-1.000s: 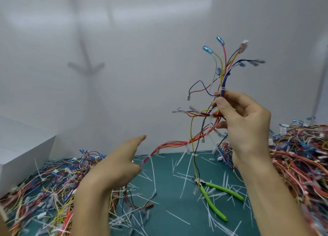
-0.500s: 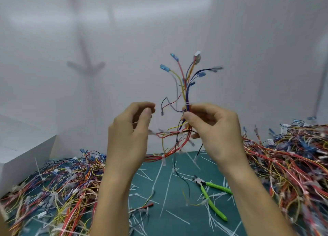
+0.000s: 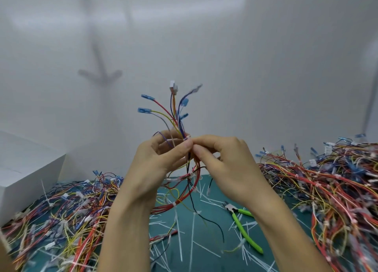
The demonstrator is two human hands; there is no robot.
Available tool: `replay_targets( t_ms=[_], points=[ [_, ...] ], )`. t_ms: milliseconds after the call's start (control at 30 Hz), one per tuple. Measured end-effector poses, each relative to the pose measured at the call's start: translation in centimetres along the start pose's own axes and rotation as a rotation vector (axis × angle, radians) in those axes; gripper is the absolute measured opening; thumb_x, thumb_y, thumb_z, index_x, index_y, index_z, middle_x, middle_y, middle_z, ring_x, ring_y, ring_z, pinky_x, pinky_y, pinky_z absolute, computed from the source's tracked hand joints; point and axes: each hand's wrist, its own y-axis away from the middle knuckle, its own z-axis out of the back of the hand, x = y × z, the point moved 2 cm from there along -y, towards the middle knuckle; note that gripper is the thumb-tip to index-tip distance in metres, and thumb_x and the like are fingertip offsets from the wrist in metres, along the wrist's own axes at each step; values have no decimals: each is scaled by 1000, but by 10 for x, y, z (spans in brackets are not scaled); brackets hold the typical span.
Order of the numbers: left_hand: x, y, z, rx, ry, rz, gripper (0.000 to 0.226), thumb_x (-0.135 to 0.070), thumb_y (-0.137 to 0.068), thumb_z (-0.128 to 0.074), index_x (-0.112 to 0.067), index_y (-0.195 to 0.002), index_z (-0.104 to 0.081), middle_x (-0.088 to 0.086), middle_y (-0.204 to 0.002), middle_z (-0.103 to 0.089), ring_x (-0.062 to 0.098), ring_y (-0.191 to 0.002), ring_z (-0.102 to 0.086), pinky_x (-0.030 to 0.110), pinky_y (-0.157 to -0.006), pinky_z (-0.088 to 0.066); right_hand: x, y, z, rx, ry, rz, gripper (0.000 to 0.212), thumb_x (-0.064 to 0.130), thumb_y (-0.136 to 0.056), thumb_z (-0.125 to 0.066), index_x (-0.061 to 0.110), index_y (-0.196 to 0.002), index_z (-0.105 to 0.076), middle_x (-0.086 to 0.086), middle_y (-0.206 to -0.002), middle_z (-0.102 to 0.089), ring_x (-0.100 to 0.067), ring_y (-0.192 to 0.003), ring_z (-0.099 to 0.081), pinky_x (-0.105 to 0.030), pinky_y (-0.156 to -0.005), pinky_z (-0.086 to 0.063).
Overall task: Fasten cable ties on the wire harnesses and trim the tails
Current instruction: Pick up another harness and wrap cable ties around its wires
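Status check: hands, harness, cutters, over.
Left hand and right hand both pinch the wire harness at a white cable tie, held upright. Green cutters lie on the mat, untouched. Nothing in the way.

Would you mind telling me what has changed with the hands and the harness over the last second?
The left hand rose from above the left pile and now pinches the wire harness beside the right hand. The right hand, gripping throughout, carried the harness leftward, toward the middle. The green cutters stayed on the mat.
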Motion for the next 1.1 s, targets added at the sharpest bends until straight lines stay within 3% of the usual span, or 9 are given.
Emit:
replay_targets(
  t_ms=[133,233,333,400,500,633,833,967,1100],
  points=[
    [2,-1,-2,-43,95,17,26,-18,-68,-77,-9,-88,-62,10,-86,-76,19,-79,-74,22,-67,-57,-7,-3,5,49,6,-91,22,26,-99,-54,25,-96,-76,12,-87,-76,-8,-85,-69,-40,-82,-54],
    [5,-3,-1,-97,39,38,29,-18,-65,-79,-8,-89,-65,5,-77,-74,16,-70,-72,20,-63,-56,-30,-4,12,71,254,-241,20,34,-99,-50,26,-92,-66,8,-83,-74,-16,-84,-68,-42,-81,-55],
    [5,-3,0,-92,26,51,35,-18,-65,-79,-6,-96,-69,5,-79,-75,17,-73,-73,20,-64,-57,-57,0,14,316,713,-419,24,40,-100,-47,22,-107,-61,-1,-106,-69,-26,-99,-64,-39,-86,-52],
    [5,-2,1,-71,16,49,24,-11,-73,-77,-5,-95,-69,9,-82,-76,22,-77,-75,21,-66,-58,-72,6,11,493,824,-511,25,42,-99,-51,18,-98,-58,-3,-101,-64,-27,-96,-59,-35,-79,-46],
    [6,-1,-1,-57,0,50,10,1,-83,-71,-3,-90,-64,13,-80,-75,28,-79,-76,23,-65,-58,-84,13,2,638,875,-582,33,44,-94,-58,20,-75,-46,-2,-92,-54,-26,-89,-52,-35,-77,-38],
    [4,0,-2,-54,-73,31,14,-2,-85,-71,-7,-85,-58,11,-77,-76,25,-75,-76,21,-61,-56,-103,24,-13,811,909,-698,46,54,-91,-59,18,-120,-59,-4,-130,-61,-28,-119,-58,-38,-88,-42],
    [3,-1,1,-70,-180,-17,17,-12,-85,-73,-13,-87,-56,6,-81,-77,19,-78,-76,21,-59,-50,-126,36,-21,861,915,-829,66,61,-83,-67,22,-134,-54,-8,-144,-49,-32,-129,-51,-45,-102,-47],
    [1,-2,1,-71,-146,-43,15,-10,-85,-73,-14,-87,-58,8,-83,-77,21,-78,-76,16,-54,-51,-138,38,-19,844,868,-873,59,59,-83,-67,22,-128,-58,-4,-136,-57,-28,-122,-56,-42,-98,-49],
    [2,-3,0,-46,-124,-51,12,-6,-86,-71,-12,-85,-60,10,-85,-76,25,-79,-76,26,-66,-59,-144,37,-20,804,820,-876,41,49,-86,-57,22,-117,-59,-5,-130,-60,-27,-115,-57,-35,-85,-44]
  ],
)
